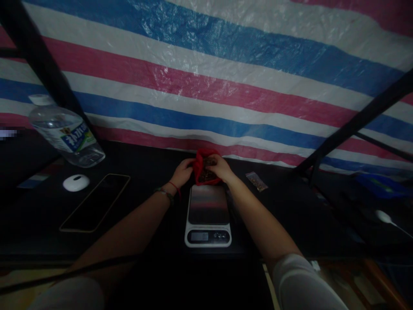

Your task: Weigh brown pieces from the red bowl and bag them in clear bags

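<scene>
A red bag holding small dark bits sits at the far edge of a small kitchen scale on the dark table. My left hand grips the bag's left rim with curled fingers. My right hand rests on the bag's right side, fingers bent over its opening and pinching the cloth. The scale's steel platform is bare and its small display glows faintly.
A phone lies face up left of the scale, with a white round object and a water bottle beyond it. A small clear packet lies right of the bag. Black frame bars cross both sides before the striped tarp.
</scene>
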{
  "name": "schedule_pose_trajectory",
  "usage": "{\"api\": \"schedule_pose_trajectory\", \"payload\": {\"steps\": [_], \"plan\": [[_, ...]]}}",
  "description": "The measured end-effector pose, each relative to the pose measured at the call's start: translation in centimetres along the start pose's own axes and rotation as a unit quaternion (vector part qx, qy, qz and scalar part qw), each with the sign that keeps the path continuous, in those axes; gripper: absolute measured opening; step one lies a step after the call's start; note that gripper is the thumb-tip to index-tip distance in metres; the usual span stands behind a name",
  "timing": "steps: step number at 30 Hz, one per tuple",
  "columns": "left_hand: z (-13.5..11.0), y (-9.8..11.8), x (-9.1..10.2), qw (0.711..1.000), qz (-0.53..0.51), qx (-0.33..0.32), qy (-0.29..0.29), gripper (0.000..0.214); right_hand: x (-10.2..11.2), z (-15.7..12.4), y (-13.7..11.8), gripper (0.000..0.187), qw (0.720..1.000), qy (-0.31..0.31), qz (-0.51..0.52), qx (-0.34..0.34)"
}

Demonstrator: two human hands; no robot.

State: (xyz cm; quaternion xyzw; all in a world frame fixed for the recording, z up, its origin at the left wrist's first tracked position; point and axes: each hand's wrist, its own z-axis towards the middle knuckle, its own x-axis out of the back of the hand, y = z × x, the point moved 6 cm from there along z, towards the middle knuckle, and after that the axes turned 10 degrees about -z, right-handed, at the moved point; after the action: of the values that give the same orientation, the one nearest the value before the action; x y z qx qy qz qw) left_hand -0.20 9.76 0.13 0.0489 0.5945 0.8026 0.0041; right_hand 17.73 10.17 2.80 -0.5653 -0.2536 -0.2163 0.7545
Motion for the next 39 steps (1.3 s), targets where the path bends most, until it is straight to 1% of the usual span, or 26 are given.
{"api": "schedule_pose_trajectory", "payload": {"steps": [2,4,6,9,12,14,16,19,22,25,28,34,37,39], "plan": [[0.0,0.0,0.5,1.0,-0.017,0.01,0.02,0.036,0.3,-0.7,-0.1,0.04,1.0,-0.003,-0.005,0.002],[0.0,0.2,0.9,0.999,-0.027,0.004,0.037,0.032,0.6,-1.2,-0.3,0.039,1.0,-0.004,-0.019,0.001],[-0.1,0.8,1.2,0.998,-0.015,-0.016,0.052,0.03,0.9,-1.5,-0.3,0.038,0.999,-0.001,-0.037,0.0],[-0.7,2.0,1.4,0.996,0.041,-0.059,0.056,0.027,1.2,-1.6,-0.2,0.039,0.999,0.009,-0.053,-0.004],[-1.6,3.9,1.2,0.985,0.111,-0.124,0.043,0.026,1.0,-1.7,-0.1,0.039,0.999,0.011,-0.052,-0.012],[-2.4,5.5,0.7,0.97,0.161,-0.182,0.026,0.026,0.8,-1.9,-0.2,0.038,0.998,0.005,-0.056,-0.013],[-3.3,6.9,-0.1,0.952,0.199,-0.232,-0.006,0.025,0.7,-2.3,-0.7,0.038,0.998,0.007,-0.061,-0.008],[-4.3,8.0,-1.6,0.933,0.226,-0.273,-0.065,0.026,0.8,-3.4,-2.0,0.037,0.998,0.025,-0.062,0.007],[-4.9,8.3,-2.7,0.924,0.235,-0.285,-0.097,0.027,1.2,-4.5,-3.4,0.036,0.996,0.043,-0.078,0.013],[-5.0,8.1,-3.2,0.924,0.238,-0.28,-0.108,0.025,1.5,-5.4,-4.4,0.033,0.993,0.047,-0.109,0.017],[-5.1,8.2,-3.5,0.922,0.244,-0.277,-0.113,0.024,1.6,-5.9,-4.9,0.033,0.992,0.044,-0.119,0.016],[-5.8,9.8,-3.2,0.92,0.215,-0.308,-0.106,0.033,2.2,-7.0,-5.0,0.034,0.995,0.05,-0.088,0.021],[-5.8,9.7,-2.9,0.92,0.215,-0.312,-0.102,0.031,2.8,-7.7,-4.6,0.036,0.995,0.059,-0.078,0.026],[-5.5,9.2,-2.7,0.922,0.217,-0.307,-0.098,0.032,3.1,-8.2,-4.4,0.038,0.995,0.051,-0.08,0.036]]}}
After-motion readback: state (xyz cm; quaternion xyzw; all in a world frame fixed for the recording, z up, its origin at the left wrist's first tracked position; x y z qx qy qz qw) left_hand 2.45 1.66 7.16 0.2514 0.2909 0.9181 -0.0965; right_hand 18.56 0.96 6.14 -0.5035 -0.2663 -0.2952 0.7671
